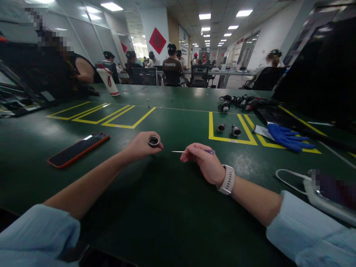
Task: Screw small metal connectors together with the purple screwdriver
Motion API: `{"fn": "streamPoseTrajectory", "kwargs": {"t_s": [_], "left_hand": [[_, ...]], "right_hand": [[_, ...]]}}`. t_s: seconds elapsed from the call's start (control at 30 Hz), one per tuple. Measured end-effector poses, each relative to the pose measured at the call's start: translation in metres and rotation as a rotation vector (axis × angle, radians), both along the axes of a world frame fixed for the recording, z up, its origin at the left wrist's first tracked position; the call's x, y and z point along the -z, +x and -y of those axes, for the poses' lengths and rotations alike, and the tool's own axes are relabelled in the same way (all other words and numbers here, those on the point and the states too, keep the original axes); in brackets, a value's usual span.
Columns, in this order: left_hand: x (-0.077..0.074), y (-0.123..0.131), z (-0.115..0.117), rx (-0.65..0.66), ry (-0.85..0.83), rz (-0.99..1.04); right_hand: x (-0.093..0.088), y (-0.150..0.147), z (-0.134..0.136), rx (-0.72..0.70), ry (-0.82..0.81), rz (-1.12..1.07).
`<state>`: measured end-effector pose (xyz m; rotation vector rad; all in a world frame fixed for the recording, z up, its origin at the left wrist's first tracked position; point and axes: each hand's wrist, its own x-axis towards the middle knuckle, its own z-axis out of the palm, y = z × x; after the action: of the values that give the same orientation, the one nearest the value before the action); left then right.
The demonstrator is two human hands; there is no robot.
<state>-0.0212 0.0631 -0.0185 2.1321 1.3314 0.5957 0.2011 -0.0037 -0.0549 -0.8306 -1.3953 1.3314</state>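
My left hand (pixel 140 145) rests on the green table (pixel 167 207) with its fingers pinched round a small dark metal ring (pixel 153 141), held open side up. My right hand (pixel 202 160), with a white watch on the wrist, grips a thin screwdriver (pixel 191 151) with a purple handle. Its fine metal tip points left toward the ring, a short gap away. Two small silver cylindrical parts (pixel 228 128) lie inside a yellow taped box beyond my right hand.
A phone in a red case (pixel 78 149) lies to the left. A blue glove (pixel 287 136), black parts (pixel 236 102) and a dark screen sit at the right; a white cable and device (pixel 308 185) near right. A white bottle (pixel 109 81) stands far left. People sit at the desks behind.
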Motion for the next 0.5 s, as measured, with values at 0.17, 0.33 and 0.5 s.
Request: {"fn": "streamPoseTrajectory", "kwargs": {"t_s": [0.17,0.33,0.5], "left_hand": [[0.002,0.021,0.025,0.164,-0.123,0.201],[0.002,0.022,0.029,0.209,-0.105,0.198],[0.005,0.024,0.032,0.287,-0.039,0.133]], "right_hand": [[-0.001,-0.003,0.002,-0.027,-0.033,-0.118],[0.0,-0.005,0.003,0.024,-0.043,-0.115],[-0.001,-0.003,0.004,0.048,-0.033,-0.042]]}}
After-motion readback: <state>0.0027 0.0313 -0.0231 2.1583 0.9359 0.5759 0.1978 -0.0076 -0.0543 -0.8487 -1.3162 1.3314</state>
